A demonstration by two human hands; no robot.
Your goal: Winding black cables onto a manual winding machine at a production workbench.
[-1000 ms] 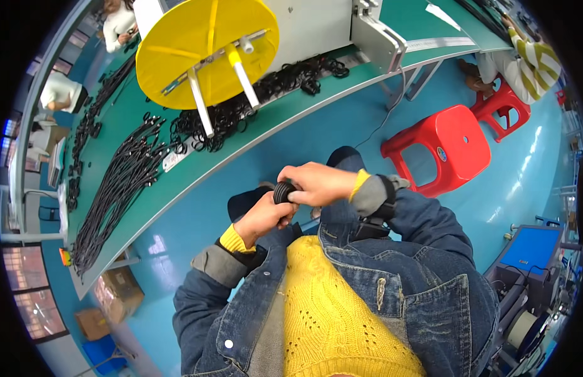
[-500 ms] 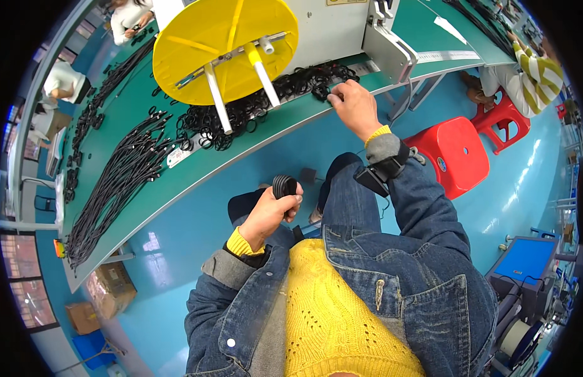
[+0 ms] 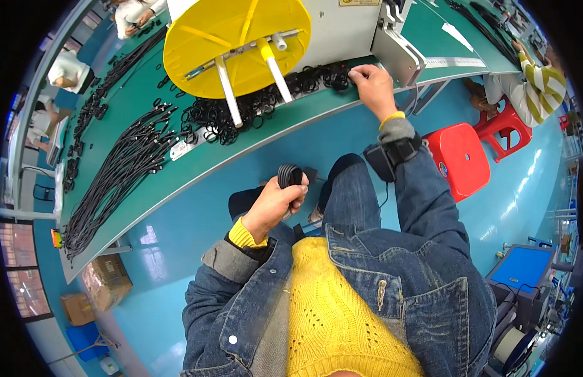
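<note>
My left hand (image 3: pixel 275 204) is closed around a small coil of black cable (image 3: pixel 290 174), held above my lap. My right hand (image 3: pixel 373 88) reaches out to the green bench (image 3: pixel 197 160) and its fingers pinch at a heap of black cable loops (image 3: pixel 260 100) lying near the bench's front edge. A big yellow reel (image 3: pixel 235 38) with white spokes stands just behind that heap. A black band sits on my right wrist.
Long bundles of black cables (image 3: pixel 122 169) lie along the bench's left part. A grey machine box (image 3: pixel 398 53) stands right of my right hand. A red stool (image 3: pixel 461 157) and another seated person (image 3: pixel 530 81) are at the right. Cardboard boxes (image 3: pixel 106 279) sit on the blue floor.
My right hand let go of the coil at my lap and stretched up to the heap of loops on the bench. My left hand kept the coil.
</note>
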